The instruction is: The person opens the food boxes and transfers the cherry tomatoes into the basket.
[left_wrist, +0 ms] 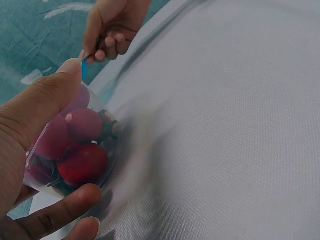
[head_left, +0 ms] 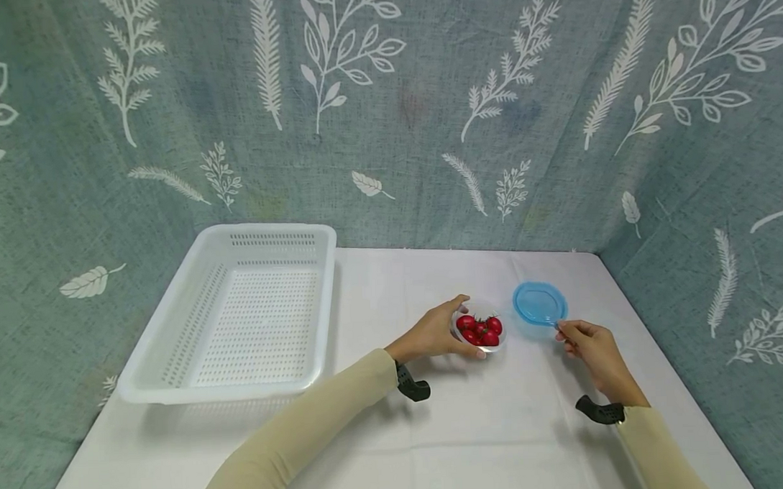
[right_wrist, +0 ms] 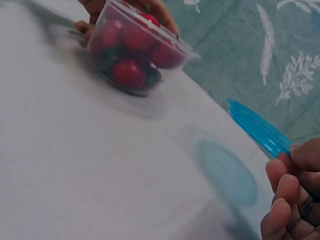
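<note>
A clear, open tub (right_wrist: 186, 51) holds glossy red tomatoes (head_left: 490, 337) beside a round, translucent blue lid (head_left: 539, 303) held aloft.

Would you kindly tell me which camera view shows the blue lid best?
The head view, where the blue lid shows its round face. The right wrist view shows it nearly edge-on, pinched by the right hand; the left wrist view shows only a small blue sliver.
</note>
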`<move>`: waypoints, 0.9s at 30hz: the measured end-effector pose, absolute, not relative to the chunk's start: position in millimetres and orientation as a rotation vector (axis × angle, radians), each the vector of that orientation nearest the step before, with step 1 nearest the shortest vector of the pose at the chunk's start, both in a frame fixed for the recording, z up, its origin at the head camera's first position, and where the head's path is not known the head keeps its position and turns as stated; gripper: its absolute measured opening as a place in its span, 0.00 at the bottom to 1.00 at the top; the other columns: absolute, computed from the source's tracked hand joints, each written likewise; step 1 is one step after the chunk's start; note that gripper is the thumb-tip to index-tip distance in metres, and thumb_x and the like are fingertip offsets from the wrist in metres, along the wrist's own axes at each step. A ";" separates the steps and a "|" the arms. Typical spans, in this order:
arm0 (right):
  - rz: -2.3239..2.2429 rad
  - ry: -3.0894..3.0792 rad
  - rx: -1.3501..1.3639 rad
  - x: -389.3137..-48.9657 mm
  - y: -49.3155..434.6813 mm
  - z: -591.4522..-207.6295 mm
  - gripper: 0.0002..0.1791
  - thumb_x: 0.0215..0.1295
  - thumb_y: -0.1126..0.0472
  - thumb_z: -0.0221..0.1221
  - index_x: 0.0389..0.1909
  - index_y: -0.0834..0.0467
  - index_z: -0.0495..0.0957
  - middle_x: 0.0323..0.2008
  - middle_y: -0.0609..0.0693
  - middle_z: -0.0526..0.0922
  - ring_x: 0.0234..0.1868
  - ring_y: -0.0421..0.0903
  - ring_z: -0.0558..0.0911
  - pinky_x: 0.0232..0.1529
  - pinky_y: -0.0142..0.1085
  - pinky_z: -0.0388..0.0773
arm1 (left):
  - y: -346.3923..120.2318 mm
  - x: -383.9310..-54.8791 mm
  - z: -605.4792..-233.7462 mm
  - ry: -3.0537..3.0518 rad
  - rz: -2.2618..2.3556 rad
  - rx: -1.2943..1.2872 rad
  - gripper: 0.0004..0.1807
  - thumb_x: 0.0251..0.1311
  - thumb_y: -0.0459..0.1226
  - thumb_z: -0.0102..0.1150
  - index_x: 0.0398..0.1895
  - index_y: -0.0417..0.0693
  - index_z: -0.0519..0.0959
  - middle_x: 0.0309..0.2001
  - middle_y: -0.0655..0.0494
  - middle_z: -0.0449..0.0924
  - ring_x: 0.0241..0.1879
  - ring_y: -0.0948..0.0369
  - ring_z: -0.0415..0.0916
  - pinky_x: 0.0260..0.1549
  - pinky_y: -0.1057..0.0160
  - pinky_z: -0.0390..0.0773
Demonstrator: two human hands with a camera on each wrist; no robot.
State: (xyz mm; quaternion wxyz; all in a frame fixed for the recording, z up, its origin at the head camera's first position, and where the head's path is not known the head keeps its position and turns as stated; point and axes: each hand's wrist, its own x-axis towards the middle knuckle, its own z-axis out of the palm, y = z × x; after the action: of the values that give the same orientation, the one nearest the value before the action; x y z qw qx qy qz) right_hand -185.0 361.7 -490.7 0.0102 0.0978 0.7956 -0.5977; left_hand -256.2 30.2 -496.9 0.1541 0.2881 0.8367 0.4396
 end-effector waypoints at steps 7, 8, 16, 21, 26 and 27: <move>-1.733 2.490 0.390 -189.9 372.8 -494.8 0.32 0.78 0.44 0.54 0.59 0.71 0.73 0.40 0.51 0.82 0.32 0.39 0.75 0.32 0.32 0.77 | 29.9 -255.5 -495.6 2.415 1.244 0.827 0.66 0.43 0.62 0.80 0.82 0.52 0.54 0.72 0.57 0.69 0.74 0.58 0.62 0.69 0.52 0.65; -1.723 2.485 0.401 -190.5 373.7 -494.9 0.31 0.78 0.44 0.54 0.59 0.71 0.73 0.39 0.51 0.82 0.32 0.39 0.74 0.32 0.32 0.77 | 30.0 -255.5 -495.3 2.416 1.242 0.829 0.66 0.43 0.62 0.80 0.82 0.51 0.54 0.72 0.57 0.69 0.74 0.57 0.62 0.69 0.51 0.65; -1.691 2.449 0.464 -194.6 376.2 -496.8 0.31 0.78 0.44 0.55 0.60 0.69 0.73 0.35 0.48 0.81 0.27 0.39 0.73 0.28 0.33 0.74 | 30.4 -255.4 -495.6 2.415 1.234 0.815 0.67 0.43 0.62 0.80 0.83 0.52 0.53 0.73 0.57 0.68 0.75 0.58 0.60 0.70 0.52 0.65; -1.672 2.443 0.488 -197.0 376.9 -498.2 0.31 0.78 0.43 0.55 0.59 0.69 0.73 0.33 0.48 0.80 0.26 0.39 0.72 0.26 0.34 0.72 | 30.7 -255.0 -494.8 2.425 1.230 0.821 0.66 0.44 0.61 0.80 0.83 0.51 0.54 0.72 0.56 0.69 0.74 0.57 0.61 0.70 0.52 0.65; -1.661 2.456 0.506 -198.4 376.7 -500.0 0.28 0.78 0.45 0.55 0.57 0.69 0.73 0.33 0.48 0.81 0.25 0.39 0.73 0.25 0.34 0.73 | 30.6 -254.2 -493.8 2.437 1.220 0.823 0.64 0.45 0.60 0.81 0.82 0.51 0.55 0.72 0.56 0.70 0.74 0.58 0.62 0.69 0.53 0.65; -1.655 2.463 0.509 -198.6 376.4 -500.3 0.28 0.78 0.46 0.55 0.57 0.69 0.74 0.33 0.48 0.81 0.25 0.39 0.73 0.25 0.34 0.73 | 30.4 -254.1 -493.6 2.437 1.220 0.824 0.64 0.45 0.60 0.81 0.82 0.51 0.55 0.71 0.56 0.70 0.74 0.58 0.62 0.69 0.53 0.65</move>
State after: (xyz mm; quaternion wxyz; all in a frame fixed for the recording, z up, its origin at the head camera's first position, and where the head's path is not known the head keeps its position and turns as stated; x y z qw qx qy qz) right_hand -198.6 376.4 -500.3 0.0654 0.1688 0.8162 -0.5486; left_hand -254.1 30.4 -493.6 0.1466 0.2861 0.8468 0.4238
